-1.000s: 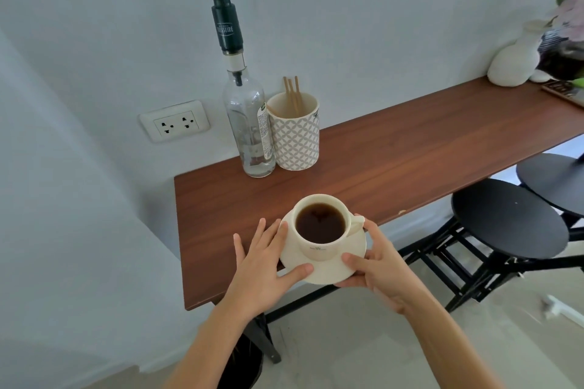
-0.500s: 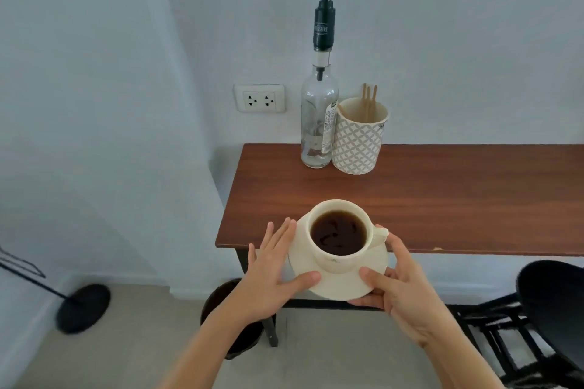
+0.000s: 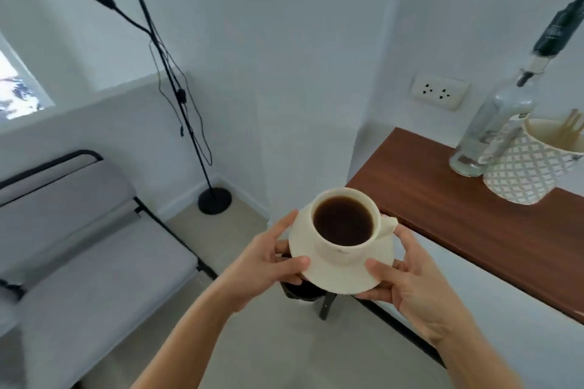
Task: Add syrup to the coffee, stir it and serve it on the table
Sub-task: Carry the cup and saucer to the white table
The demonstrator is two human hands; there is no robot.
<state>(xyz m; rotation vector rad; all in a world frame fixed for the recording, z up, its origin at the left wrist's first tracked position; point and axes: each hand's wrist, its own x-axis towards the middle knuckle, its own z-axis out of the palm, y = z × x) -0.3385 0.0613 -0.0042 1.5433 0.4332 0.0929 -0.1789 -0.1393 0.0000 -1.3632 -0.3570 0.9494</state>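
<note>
2 hands carry our coffee: the left hand and the right hand grip opposite edges of a cream saucer, thumbs pressed on its top rim and the remaining fingers curled underneath, so both are closed on the saucer. On it sits a cream cup, round and smooth with a glossy glaze, its handle pointing right toward the counter. We see dark brown coffee filling the cup close to the brim, its surface flat and faintly reflective. Cup and saucer hang in the air over the floor, just off the near left corner of the counter and not touching it.

That counter is a reddish-brown wood-grain slab with a squared edge. At its far right stands a clear glass syrup bottle topped by a black pump, with only a little liquid at its base. Touching it on the right is a ceramic holder with a grey lattice pattern, holding wooden stir sticks. A white wall socket sits behind them.

Far left we see a black floor lamp with a round base, and a grey cushioned bench with a black metal frame.
</note>
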